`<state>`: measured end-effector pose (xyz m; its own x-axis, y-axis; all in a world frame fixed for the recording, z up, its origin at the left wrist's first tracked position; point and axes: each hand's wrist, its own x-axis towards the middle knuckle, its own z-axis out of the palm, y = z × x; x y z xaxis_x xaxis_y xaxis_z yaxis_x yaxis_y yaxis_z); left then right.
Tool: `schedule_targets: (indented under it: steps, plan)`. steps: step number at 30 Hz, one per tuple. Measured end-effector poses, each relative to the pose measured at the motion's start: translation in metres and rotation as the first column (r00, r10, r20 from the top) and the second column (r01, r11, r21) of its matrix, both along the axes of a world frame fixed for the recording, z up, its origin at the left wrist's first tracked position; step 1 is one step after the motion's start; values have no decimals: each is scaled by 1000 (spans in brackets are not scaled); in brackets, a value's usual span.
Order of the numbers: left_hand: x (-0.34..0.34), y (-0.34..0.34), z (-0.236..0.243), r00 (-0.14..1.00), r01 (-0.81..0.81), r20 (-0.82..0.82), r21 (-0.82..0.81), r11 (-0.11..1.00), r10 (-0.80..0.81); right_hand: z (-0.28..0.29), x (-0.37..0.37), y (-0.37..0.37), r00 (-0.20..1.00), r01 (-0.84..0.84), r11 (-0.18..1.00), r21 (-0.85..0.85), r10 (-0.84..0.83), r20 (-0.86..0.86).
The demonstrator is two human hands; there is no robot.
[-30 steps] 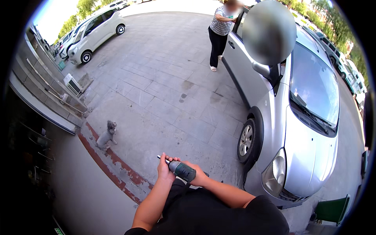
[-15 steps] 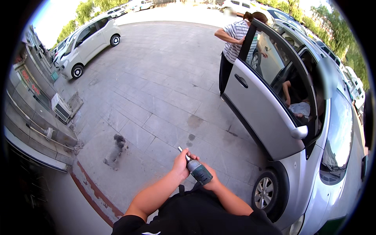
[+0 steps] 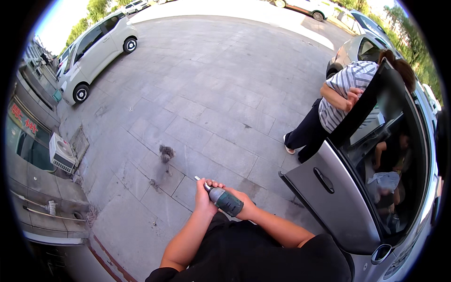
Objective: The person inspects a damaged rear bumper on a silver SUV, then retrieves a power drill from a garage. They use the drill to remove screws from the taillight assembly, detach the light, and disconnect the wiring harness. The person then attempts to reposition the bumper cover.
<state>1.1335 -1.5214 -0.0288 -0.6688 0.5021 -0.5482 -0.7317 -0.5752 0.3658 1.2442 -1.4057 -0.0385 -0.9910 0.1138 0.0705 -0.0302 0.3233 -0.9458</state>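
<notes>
My left hand (image 3: 205, 195) is closed round the silver front end of a green and silver power tool (image 3: 226, 201), near its metal tip, in front of my body. My right hand (image 3: 243, 202) grips the rear of the same tool, its fingers partly hidden behind it. A grey dog (image 3: 165, 157), slightly blurred, stands on the paving just beyond my hands. To my right a silver car door (image 3: 314, 188) stands open, its outer handle facing me.
A person in a striped top (image 3: 343, 89) leans at the door. Another person (image 3: 390, 155) sits inside with a pale bundle. A white car (image 3: 94, 51) is parked at left, beside a wall with an air-conditioner unit (image 3: 61, 152) and mop handles (image 3: 51, 212).
My view has moved closer to the car's side. The door now stands wide, the person in stripes bends further into it, and the dog has moved up the paving. Both hands still hold the tool.
</notes>
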Motion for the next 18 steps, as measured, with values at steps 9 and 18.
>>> schedule_targets:
  steps: [9,18]
  plan:
    - [-285,224,10,951,276,-79,-206,939,-297,-6,-254,176,930,361,932,-29,-362,-61]
    - [-486,524,-32,842,465,-184,-228,855,-507,-45,-447,436,807,580,812,-66,-584,-86]
